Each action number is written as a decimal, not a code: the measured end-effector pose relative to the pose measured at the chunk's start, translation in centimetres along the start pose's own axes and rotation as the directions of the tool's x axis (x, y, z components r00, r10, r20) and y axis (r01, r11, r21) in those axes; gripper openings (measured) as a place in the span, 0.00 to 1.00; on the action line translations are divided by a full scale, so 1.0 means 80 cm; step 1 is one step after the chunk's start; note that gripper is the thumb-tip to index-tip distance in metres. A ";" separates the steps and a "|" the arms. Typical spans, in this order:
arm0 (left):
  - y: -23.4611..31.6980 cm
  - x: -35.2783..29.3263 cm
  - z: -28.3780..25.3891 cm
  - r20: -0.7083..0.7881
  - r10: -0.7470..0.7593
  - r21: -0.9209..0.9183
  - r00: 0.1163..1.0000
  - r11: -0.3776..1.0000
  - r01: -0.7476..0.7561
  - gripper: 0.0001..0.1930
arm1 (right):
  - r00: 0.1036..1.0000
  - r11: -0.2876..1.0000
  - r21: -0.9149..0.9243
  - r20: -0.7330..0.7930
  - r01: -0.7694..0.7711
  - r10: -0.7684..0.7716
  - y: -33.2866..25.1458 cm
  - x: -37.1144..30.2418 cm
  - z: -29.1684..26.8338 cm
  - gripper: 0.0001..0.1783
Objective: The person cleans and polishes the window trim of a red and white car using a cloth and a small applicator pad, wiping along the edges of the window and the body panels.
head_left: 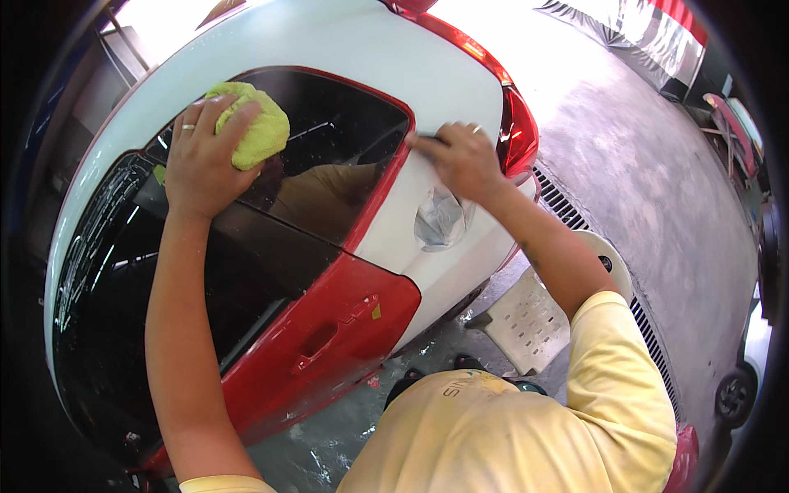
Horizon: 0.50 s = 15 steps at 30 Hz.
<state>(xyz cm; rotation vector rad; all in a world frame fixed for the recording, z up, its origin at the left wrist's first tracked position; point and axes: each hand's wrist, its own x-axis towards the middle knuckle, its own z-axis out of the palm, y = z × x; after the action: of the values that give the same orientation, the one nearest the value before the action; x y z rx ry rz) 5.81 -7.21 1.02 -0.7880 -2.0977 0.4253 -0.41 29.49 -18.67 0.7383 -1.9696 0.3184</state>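
A car with white upper panels (345,37) and a red rear door (374,304) fills the middle and left. My left hand (201,152) grips a yellow-green cloth (267,135) at the dark side glass (320,115). Over on the rear corner, my right hand (468,160) is closed around a small dark flat object (429,144), its kind hidden by the fingers. That object lies at the red strip bordering the glass. Just below the right hand, a round spot on the white panel is covered with crinkled pale film (441,220).
Beside the car's rear stands a pale plastic stool or chair (530,324) with a perforated seat. A slotted floor drain (559,197) runs past it. The concrete floor (657,197) stretches to the right, where another vehicle's wheel (734,396) shows. Foil-like sheeting (633,33) hangs at the upper right.
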 end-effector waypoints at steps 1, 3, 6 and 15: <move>-0.001 0.002 -0.006 -0.001 0.000 0.004 1.000 1.000 0.000 0.36 | 0.999 0.999 -0.029 -0.036 -0.033 0.032 0.013 0.013 -0.002 0.22; 0.001 -0.001 -0.003 -0.001 -0.014 -0.016 1.000 1.000 0.014 0.36 | 0.998 0.997 -0.046 -0.002 -0.059 0.059 0.006 0.009 0.002 0.23; 0.000 -0.002 0.001 -0.039 0.003 -0.025 0.999 1.000 -0.004 0.36 | 0.993 0.993 0.030 0.053 -0.110 0.108 -0.048 -0.018 0.000 0.25; -0.007 -0.010 0.016 -0.086 0.041 -0.002 0.995 0.999 -0.041 0.37 | 0.982 0.984 -0.032 0.061 -0.175 0.176 -0.113 -0.047 0.014 0.25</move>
<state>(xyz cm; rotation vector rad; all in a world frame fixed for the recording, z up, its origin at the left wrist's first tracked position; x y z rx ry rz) 4.91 -8.23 0.09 -0.8383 -2.0060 0.4023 5.67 23.27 -23.21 0.5644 -2.1004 0.3772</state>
